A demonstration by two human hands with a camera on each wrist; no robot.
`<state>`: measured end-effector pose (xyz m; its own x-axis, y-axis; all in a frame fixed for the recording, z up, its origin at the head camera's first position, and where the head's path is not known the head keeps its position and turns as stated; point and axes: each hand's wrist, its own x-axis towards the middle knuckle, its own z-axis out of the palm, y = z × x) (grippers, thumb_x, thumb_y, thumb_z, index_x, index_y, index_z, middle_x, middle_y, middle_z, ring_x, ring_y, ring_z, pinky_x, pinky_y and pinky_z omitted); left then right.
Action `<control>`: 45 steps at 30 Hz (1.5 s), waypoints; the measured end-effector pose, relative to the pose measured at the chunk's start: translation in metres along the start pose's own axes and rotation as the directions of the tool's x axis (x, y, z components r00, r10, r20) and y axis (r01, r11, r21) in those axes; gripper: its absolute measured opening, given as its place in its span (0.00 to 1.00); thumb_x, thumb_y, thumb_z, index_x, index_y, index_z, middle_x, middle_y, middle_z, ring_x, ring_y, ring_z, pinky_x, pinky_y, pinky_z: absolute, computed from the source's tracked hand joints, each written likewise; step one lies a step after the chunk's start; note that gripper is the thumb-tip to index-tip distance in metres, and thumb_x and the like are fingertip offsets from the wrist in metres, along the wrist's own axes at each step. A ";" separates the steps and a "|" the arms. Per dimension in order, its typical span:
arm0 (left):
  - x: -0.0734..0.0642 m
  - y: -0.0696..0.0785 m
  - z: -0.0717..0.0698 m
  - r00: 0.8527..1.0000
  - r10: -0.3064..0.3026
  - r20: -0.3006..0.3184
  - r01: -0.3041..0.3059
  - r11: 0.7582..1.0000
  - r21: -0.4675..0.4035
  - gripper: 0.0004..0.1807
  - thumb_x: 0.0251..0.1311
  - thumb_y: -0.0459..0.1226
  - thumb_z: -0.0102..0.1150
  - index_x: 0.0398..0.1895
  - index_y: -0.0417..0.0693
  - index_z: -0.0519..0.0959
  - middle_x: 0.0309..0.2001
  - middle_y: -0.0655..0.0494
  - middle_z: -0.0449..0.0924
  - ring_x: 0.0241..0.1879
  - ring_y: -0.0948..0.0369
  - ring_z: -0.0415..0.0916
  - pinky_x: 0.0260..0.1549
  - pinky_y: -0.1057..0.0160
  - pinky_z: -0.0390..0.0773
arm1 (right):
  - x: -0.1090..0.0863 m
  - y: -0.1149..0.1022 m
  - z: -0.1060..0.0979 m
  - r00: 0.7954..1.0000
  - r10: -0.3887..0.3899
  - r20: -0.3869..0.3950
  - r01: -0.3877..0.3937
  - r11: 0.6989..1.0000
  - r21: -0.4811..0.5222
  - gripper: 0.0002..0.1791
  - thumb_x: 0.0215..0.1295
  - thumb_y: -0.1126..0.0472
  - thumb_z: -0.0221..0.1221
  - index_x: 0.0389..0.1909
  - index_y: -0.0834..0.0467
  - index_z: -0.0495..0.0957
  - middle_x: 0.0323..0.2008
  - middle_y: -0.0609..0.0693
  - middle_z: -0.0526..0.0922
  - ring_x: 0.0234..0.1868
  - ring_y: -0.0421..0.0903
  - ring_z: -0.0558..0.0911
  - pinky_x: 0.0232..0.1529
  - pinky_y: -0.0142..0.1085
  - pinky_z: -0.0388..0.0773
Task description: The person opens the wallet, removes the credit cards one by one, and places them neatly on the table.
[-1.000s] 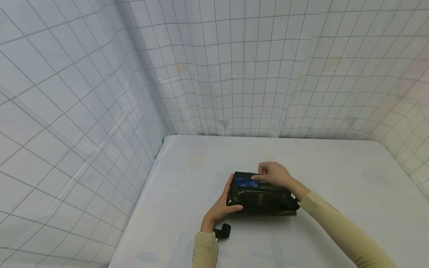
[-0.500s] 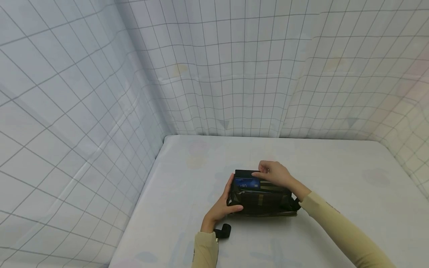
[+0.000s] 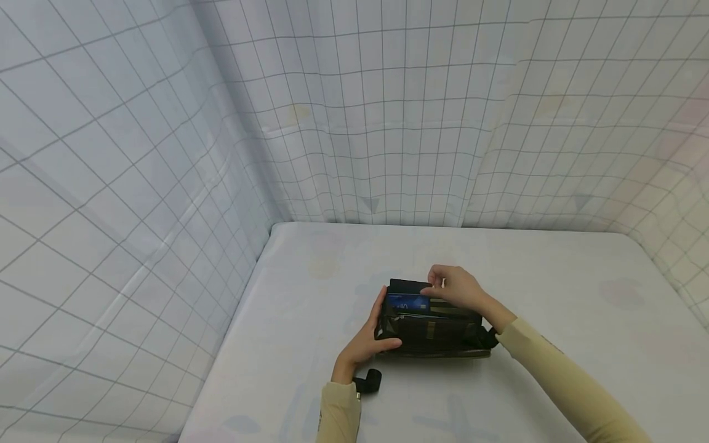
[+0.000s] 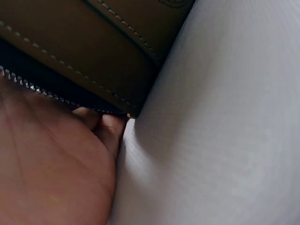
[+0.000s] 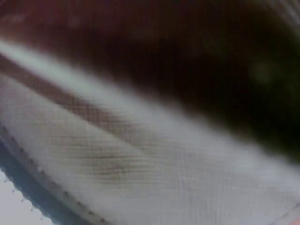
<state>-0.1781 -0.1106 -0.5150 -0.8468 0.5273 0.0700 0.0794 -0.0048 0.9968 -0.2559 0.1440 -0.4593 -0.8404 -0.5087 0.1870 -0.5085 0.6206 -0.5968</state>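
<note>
A dark zip wallet [image 3: 443,332] stands open on the white table. My left hand [image 3: 360,344] grips its left end, thumb on the near side and fingers along the far edge. In the left wrist view the palm lies against the zip of the brown stitched wallet [image 4: 70,51]. A blue card [image 3: 407,301] shows inside the wallet. Behind it a plain black card [image 3: 410,286] sticks up, its right end pinched by my right hand [image 3: 456,288] between thumb and finger. The right wrist view is blurred, with pale lining [image 5: 187,173] and a zip edge; no fingers can be made out there.
The white cloth-covered table [image 3: 310,295] stretches out round the wallet. Grid-patterned curtains [image 3: 388,123] hang behind it and at both sides. A black strap-mounted device [image 3: 370,381] sits at the left wrist.
The black card has risen a little further out behind the blue card, as my right hand moved slightly up and right. The left hand and wallet stay nearly still.
</note>
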 end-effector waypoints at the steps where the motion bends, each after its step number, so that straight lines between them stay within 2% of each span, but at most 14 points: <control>1: -0.001 0.004 0.001 1.000 0.003 0.004 -0.003 1.000 0.008 0.61 0.53 0.43 0.68 0.76 0.56 0.29 0.75 0.51 0.29 0.71 0.49 0.35 0.63 0.40 0.42 | 0.000 0.001 0.000 1.000 0.002 -0.004 -0.002 1.000 0.009 0.13 0.57 0.50 0.67 0.27 0.51 0.72 0.22 0.39 0.73 0.19 0.39 0.67 0.20 0.35 0.63; 3: -0.001 0.006 0.001 1.000 0.006 0.008 -0.006 1.000 0.007 0.61 0.53 0.42 0.68 0.76 0.56 0.28 0.75 0.51 0.28 0.71 0.50 0.34 0.63 0.40 0.41 | 0.000 0.001 -0.001 1.000 0.010 -0.013 -0.010 1.000 0.028 0.13 0.58 0.51 0.67 0.28 0.51 0.72 0.23 0.39 0.73 0.18 0.40 0.66 0.20 0.35 0.63; 6: 0.002 -0.007 -0.001 1.000 0.019 -0.010 -0.019 1.000 0.005 0.62 0.52 0.44 0.69 0.76 0.60 0.30 0.75 0.57 0.29 0.72 0.53 0.34 0.63 0.39 0.40 | 0.000 0.002 -0.003 0.999 0.012 -0.031 -0.011 0.999 0.050 0.12 0.59 0.51 0.66 0.29 0.51 0.72 0.24 0.40 0.73 0.17 0.39 0.65 0.20 0.35 0.63; 8: 0.001 -0.007 -0.001 1.000 0.016 -0.010 -0.016 1.000 -0.008 0.61 0.52 0.44 0.69 0.76 0.61 0.30 0.75 0.59 0.29 0.71 0.54 0.34 0.64 0.41 0.41 | -0.001 0.001 -0.004 0.999 0.020 -0.040 -0.017 0.997 0.070 0.12 0.61 0.51 0.65 0.30 0.52 0.73 0.26 0.42 0.73 0.17 0.40 0.66 0.20 0.35 0.65; 10: 0.001 -0.005 0.000 1.000 0.017 -0.007 -0.017 1.000 -0.018 0.61 0.53 0.44 0.69 0.76 0.61 0.30 0.75 0.59 0.29 0.71 0.55 0.34 0.64 0.43 0.41 | -0.001 0.000 -0.005 0.998 0.034 -0.044 -0.030 0.994 0.102 0.11 0.62 0.52 0.63 0.32 0.53 0.73 0.28 0.44 0.74 0.16 0.41 0.67 0.20 0.35 0.68; 13: -0.003 0.010 0.002 1.000 0.009 0.011 -0.009 0.999 -0.031 0.60 0.54 0.42 0.68 0.76 0.57 0.30 0.75 0.54 0.27 0.71 0.54 0.33 0.65 0.45 0.40 | -0.002 0.001 -0.006 0.996 0.069 -0.053 -0.060 0.986 0.153 0.11 0.64 0.53 0.62 0.34 0.55 0.73 0.30 0.47 0.75 0.16 0.43 0.71 0.19 0.37 0.72; 20: -0.003 0.010 0.001 1.000 0.005 0.017 -0.004 1.000 -0.021 0.60 0.54 0.43 0.68 0.76 0.58 0.29 0.75 0.52 0.27 0.72 0.53 0.33 0.65 0.45 0.42 | -0.004 0.004 -0.008 0.987 0.101 -0.121 -0.072 0.973 0.220 0.12 0.65 0.54 0.61 0.39 0.59 0.72 0.29 0.50 0.77 0.17 0.43 0.77 0.20 0.37 0.75; 27: -0.003 0.009 0.002 1.000 -0.001 0.010 0.002 0.999 -0.036 0.60 0.54 0.41 0.68 0.76 0.59 0.30 0.75 0.52 0.27 0.71 0.52 0.36 0.64 0.48 0.45 | -0.010 0.006 -0.020 0.969 0.155 -0.195 -0.090 0.947 0.308 0.13 0.68 0.54 0.58 0.43 0.60 0.73 0.28 0.53 0.81 0.17 0.48 0.78 0.18 0.38 0.72; 33: -0.003 0.009 0.001 1.000 -0.001 0.009 0.001 0.999 -0.040 0.61 0.54 0.41 0.68 0.76 0.58 0.29 0.75 0.52 0.27 0.71 0.51 0.36 0.64 0.46 0.45 | -0.019 0.016 -0.031 0.943 0.236 -0.233 -0.138 0.918 0.370 0.16 0.70 0.52 0.55 0.47 0.61 0.73 0.25 0.59 0.80 0.19 0.57 0.77 0.18 0.38 0.72; 37: -0.004 0.010 0.001 1.000 0.007 0.001 -0.007 0.999 -0.037 0.61 0.53 0.42 0.68 0.76 0.58 0.30 0.75 0.52 0.27 0.71 0.51 0.36 0.64 0.45 0.45 | -0.027 0.025 -0.037 0.934 0.262 -0.242 -0.156 0.910 0.384 0.18 0.70 0.52 0.55 0.50 0.62 0.75 0.24 0.61 0.78 0.20 0.59 0.77 0.18 0.37 0.71; 45: -0.003 0.007 0.000 0.999 0.032 0.015 -0.031 0.999 -0.030 0.60 0.54 0.42 0.68 0.76 0.57 0.29 0.75 0.50 0.26 0.71 0.49 0.35 0.64 0.46 0.48 | -0.046 0.046 -0.045 0.904 0.341 -0.257 -0.214 0.883 0.418 0.20 0.70 0.52 0.55 0.50 0.65 0.76 0.22 0.56 0.77 0.18 0.49 0.76 0.19 0.37 0.71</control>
<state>-0.1751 -0.1119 -0.5085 -0.8357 0.5397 0.1010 0.0901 -0.0467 0.9948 -0.2489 0.2231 -0.4600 -0.9815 -0.0948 0.1665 -0.1909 0.4073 -0.8931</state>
